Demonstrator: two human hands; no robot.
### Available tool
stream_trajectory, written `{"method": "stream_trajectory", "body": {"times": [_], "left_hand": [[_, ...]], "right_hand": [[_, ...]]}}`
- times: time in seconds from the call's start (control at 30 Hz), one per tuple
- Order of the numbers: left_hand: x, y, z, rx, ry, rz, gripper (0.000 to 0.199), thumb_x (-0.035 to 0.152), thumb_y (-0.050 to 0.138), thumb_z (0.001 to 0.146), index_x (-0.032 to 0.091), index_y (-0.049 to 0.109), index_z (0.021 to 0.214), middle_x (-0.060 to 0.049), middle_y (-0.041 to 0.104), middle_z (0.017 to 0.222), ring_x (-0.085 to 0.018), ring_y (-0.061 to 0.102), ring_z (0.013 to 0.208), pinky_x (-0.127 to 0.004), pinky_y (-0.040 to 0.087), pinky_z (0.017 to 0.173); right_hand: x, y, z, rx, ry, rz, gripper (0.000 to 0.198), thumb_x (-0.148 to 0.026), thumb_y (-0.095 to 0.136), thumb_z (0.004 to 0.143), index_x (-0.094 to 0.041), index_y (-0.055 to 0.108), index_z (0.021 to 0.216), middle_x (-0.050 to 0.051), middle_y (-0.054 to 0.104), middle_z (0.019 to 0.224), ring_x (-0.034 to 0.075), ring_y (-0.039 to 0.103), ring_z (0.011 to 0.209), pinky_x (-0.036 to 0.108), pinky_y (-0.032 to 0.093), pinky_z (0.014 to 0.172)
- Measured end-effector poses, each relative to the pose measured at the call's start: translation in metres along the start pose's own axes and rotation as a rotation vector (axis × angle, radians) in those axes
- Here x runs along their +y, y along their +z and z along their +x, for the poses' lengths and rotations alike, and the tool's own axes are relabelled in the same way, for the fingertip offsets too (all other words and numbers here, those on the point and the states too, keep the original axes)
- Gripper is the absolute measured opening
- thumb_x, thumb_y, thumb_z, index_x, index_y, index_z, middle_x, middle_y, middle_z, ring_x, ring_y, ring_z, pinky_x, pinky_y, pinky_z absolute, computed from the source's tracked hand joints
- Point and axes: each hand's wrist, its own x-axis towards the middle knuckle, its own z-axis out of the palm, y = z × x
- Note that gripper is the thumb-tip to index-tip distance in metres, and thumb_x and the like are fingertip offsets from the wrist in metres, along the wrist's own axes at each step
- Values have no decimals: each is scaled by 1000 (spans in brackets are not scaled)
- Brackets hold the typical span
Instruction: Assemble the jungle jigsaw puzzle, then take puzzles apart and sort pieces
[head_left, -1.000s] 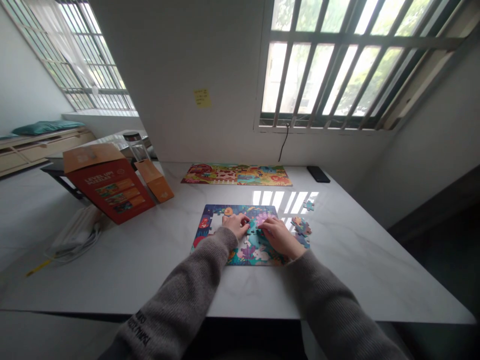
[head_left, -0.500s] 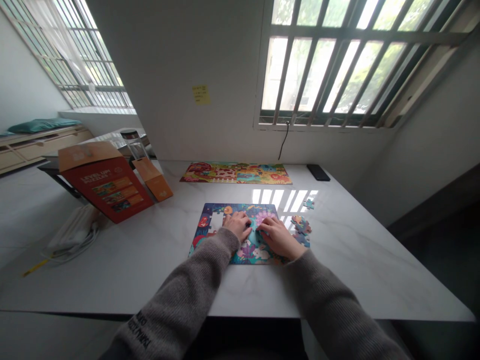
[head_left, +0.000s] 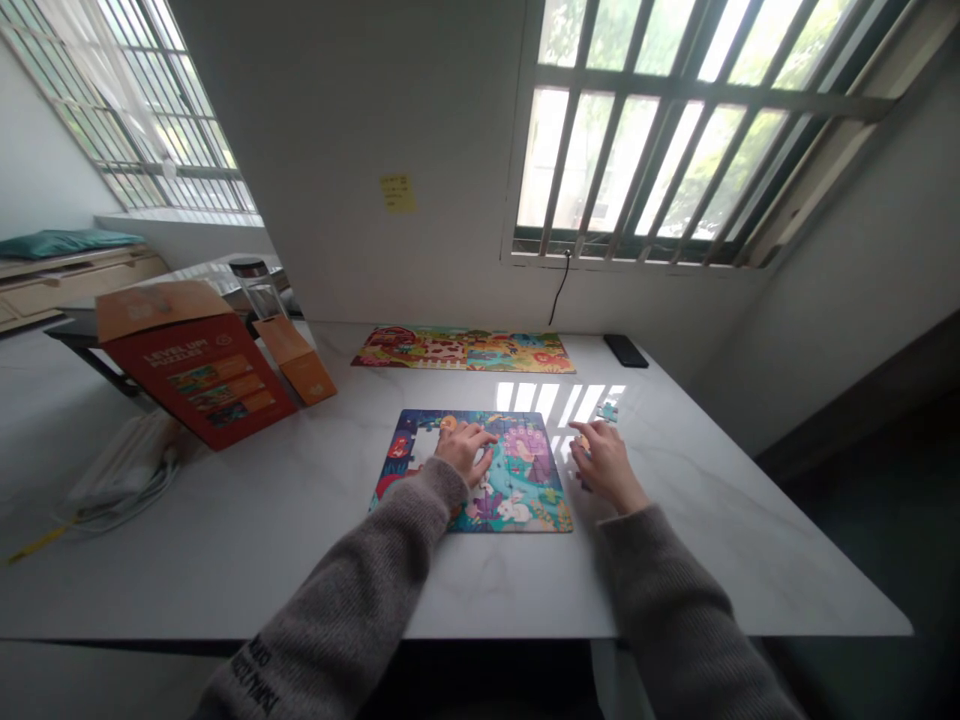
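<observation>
A colourful jigsaw puzzle [head_left: 529,465] lies flat on the white marbled table [head_left: 480,590], with a pale gap in its upper left part. My left hand [head_left: 465,455] rests on the puzzle beside that gap, its fingers spread and nothing visible in them. To the right of the puzzle, my right hand [head_left: 606,468] is over the loose jigsaw pieces [head_left: 583,443] with its fingers apart. It covers most of these pieces. A single light blue jigsaw piece [head_left: 607,411] lies just beyond its fingers.
Behind lies a long assembled puzzle [head_left: 517,352] near the wall, with a black phone [head_left: 626,351] to its right. At the left stand a red puzzle box [head_left: 214,385], a smaller orange box [head_left: 298,362] and a glass bottle [head_left: 259,290]. A white cable [head_left: 142,492] lies in front of the box.
My right hand has left the puzzle's middle and moved right, to the loose pieces. My left hand stays on the puzzle, its fingers slightly more spread. The view has shifted a little.
</observation>
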Motion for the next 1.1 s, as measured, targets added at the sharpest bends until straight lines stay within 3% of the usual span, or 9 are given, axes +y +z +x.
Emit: {"method": "stream_trajectory", "body": {"times": [0.1,0.2,0.43,0.63,0.83,0.97,1.1], "left_hand": [[1,0,0,7,27,-15,20,25,57,88,23,71,101,-5,69,103,-25,58,103,-42,33,96],[1,1,-1,23,47,-37,20,25,56,88,23,71,101,-6,69,102,-25,58,102,-41,33,95],[4,1,-2,25,94,-55,23,24,55,88,23,71,103,-6,68,101,-24,59,99,-39,36,91],[6,-1,-2,16,98,-69,23,24,55,88,23,71,104,-6,67,102,-24,59,98,-39,37,90],[7,-1,-3,3,93,-81,23,24,56,87,24,72,104,-7,67,105,-24,59,101,-39,39,92],[6,0,-3,16,96,-95,22,23,57,87,24,72,103,-7,67,103,-24,60,98,-39,40,92],[6,-1,-3,42,112,-138,21,21,56,87,22,72,101,-6,68,98,-23,61,93,-39,40,91]], "right_hand": [[22,-2,-4,-58,215,-168,49,-46,54,92,-14,59,128,19,58,114,35,53,106,45,43,86],[26,-2,-6,-135,300,-229,48,-52,55,89,-15,63,118,19,58,111,37,52,106,47,43,85],[24,-1,-2,-119,312,-153,33,-45,60,85,-21,63,107,12,58,105,30,55,101,40,43,81],[29,4,4,-37,323,-142,49,-57,54,88,-20,63,118,16,57,109,33,53,106,41,44,81],[29,13,15,-97,328,-109,40,-51,59,84,-21,65,110,15,56,113,33,52,108,44,44,83],[28,13,21,-26,311,-11,33,-42,62,82,-22,63,108,12,59,108,31,54,102,42,44,82],[23,5,27,117,253,223,19,-38,58,85,-20,62,88,8,67,90,26,58,91,43,43,86]]}}
